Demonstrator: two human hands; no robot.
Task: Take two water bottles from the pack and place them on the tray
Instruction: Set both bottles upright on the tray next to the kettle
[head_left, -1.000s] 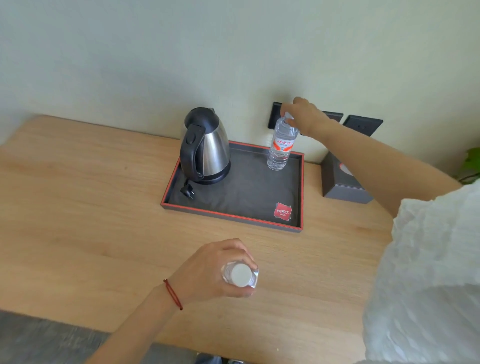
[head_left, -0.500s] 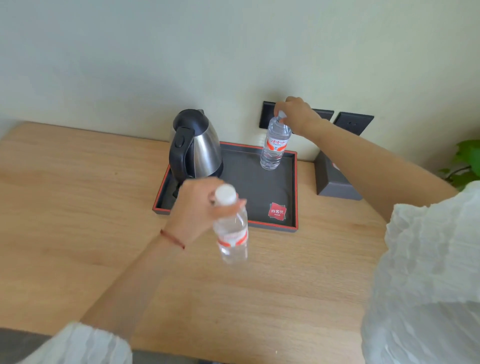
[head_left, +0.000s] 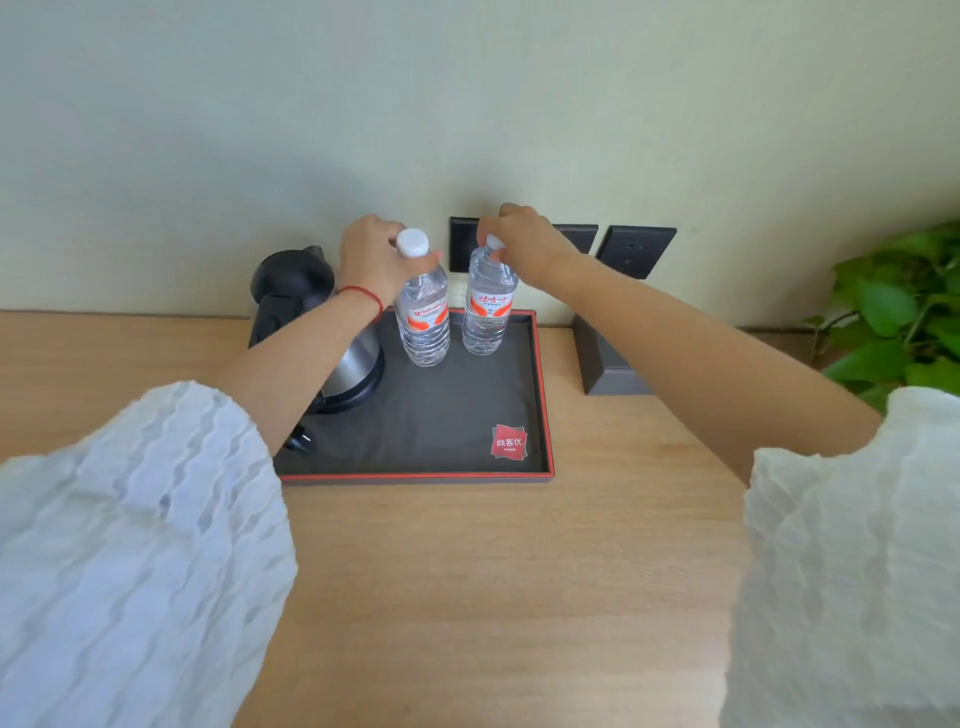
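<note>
The left hand (head_left: 371, 260) wraps the neck of the left water bottle (head_left: 422, 317); the right hand (head_left: 524, 244) pinches the cap of the right water bottle (head_left: 487, 312), both upright on the tray (head_left: 540, 395).

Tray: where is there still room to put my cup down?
The tray is bare in front, between the bottles and the near rim, beside the red logo. The back is crowded: kettle, left bottle in the left hand, right bottle under the right hand.
</note>
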